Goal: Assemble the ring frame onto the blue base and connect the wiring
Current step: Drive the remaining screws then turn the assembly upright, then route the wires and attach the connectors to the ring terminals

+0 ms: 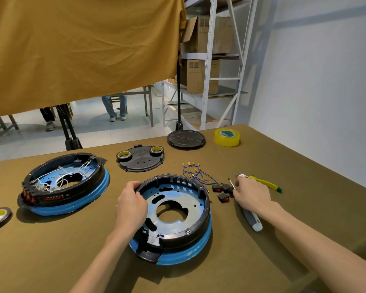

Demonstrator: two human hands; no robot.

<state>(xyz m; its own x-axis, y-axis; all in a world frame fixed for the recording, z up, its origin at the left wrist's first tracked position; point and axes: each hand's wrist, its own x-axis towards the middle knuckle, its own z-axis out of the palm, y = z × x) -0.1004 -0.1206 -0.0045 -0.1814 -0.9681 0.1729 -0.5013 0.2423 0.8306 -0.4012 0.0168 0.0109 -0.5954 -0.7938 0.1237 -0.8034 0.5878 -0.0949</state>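
Olive-brown cloth covers the counter (51,250), with a mustard curtain (72,49) hanging behind it and metal shelving (207,60) with cardboard boxes at the back right. From my feed, the black ring frame (203,220) sits on the blue base (186,254) at the centre of the counter, near the front. My left hand (131,206) grips the frame's left rim, fingers curled over its edge. My right hand (251,194) rests just right of the assembly, fingers curled on a screwdriver (253,220) whose grey handle sticks out beneath the wrist and whose tip (230,182) points up past the fingers. Red rocker switches (222,192) on blue wiring (195,173) lie between that hand and the frame. A yellow-green tool (266,183) lies just beyond the hand. To the left stands a second assembly (66,185), already wired. Farther back are a black cover plate (141,158) carrying two small tape rolls, a round black disc (186,138) and a yellow tape roll (227,137).
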